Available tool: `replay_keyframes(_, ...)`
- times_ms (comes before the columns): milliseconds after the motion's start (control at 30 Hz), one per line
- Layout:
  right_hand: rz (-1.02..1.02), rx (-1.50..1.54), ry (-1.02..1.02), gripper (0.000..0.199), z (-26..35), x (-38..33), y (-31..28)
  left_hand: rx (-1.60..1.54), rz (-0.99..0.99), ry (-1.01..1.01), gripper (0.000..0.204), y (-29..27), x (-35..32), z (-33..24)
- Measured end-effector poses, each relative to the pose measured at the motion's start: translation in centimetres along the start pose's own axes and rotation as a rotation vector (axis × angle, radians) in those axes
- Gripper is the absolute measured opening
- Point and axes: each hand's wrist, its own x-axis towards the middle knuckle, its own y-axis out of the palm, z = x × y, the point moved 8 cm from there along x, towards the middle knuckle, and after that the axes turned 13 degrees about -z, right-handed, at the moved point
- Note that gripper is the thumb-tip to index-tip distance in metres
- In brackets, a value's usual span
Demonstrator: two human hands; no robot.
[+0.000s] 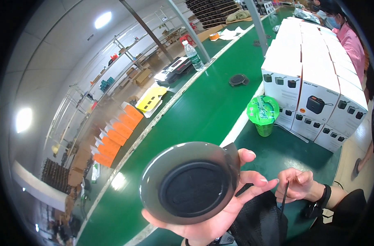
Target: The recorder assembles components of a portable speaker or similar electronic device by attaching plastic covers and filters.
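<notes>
My left hand (213, 221) holds up a smoky, see-through round shell (152, 184), shaped like a shallow bowl, with a black oval pad in its middle. The thumb and fingers wrap its right and lower rim. To the right, the fingertips of my right hand (295, 184) are pinched on a thin black strip (284, 199) that hangs down. Below and between the hands lies black mesh fabric (254, 221); whether the strip joins it, I cannot tell. A dark band circles my right wrist.
A green conveyor belt (211, 102) runs diagonally away, carrying a black round part (238, 80). Right of it stand a green-lidded cup (263, 117) and stacked white boxes (318, 98). A water bottle (193, 55) and orange cards (119, 131) line the far side. A person in pink (351, 45) is beyond.
</notes>
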Motion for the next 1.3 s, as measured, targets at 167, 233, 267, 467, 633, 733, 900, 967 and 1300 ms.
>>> replay_keyframes(167,0.003,0.003,-0.003,0.040,-0.1,-0.1,0.1,-0.103,0.307,-0.095,0.090,1.1,0.6,-0.7)
replay_keyframes(233,-0.015,0.003,0.036,0.041,-0.4,0.0,-0.1,-0.141,0.312,-0.104,0.089,0.7,0.5,-0.8)
replay_keyframes(267,0.001,0.015,0.011,0.041,-0.2,0.0,0.0,-0.102,0.302,-0.068,0.088,0.4,0.6,-1.1)
replay_keyframes(467,-0.022,-0.008,0.048,0.043,-0.3,-0.3,0.4,0.543,0.027,0.560,0.090,-6.8,4.3,-9.0)
replay_keyframes(633,-0.098,-0.079,0.088,0.050,-0.4,-0.2,0.7,2.242,-1.014,1.300,0.063,-17.9,3.5,-19.6)
replay_keyframes(733,-0.072,-0.109,0.041,0.045,-0.4,0.3,1.1,2.232,-1.242,0.946,0.053,-25.6,1.3,-23.4)
replay_keyframes(900,-0.019,-0.142,0.021,0.042,-0.7,0.6,1.0,2.274,-1.281,0.028,0.109,-35.0,-1.3,-24.6)
replay_keyframes(967,-0.097,-0.177,0.036,0.042,-0.8,0.8,0.2,2.306,-1.310,0.111,0.109,-35.7,-1.3,-24.7)
replay_keyframes(1300,0.064,-0.243,-0.124,0.037,1.6,0.8,3.7,2.308,-1.286,0.692,0.108,-27.7,-1.3,-27.3)
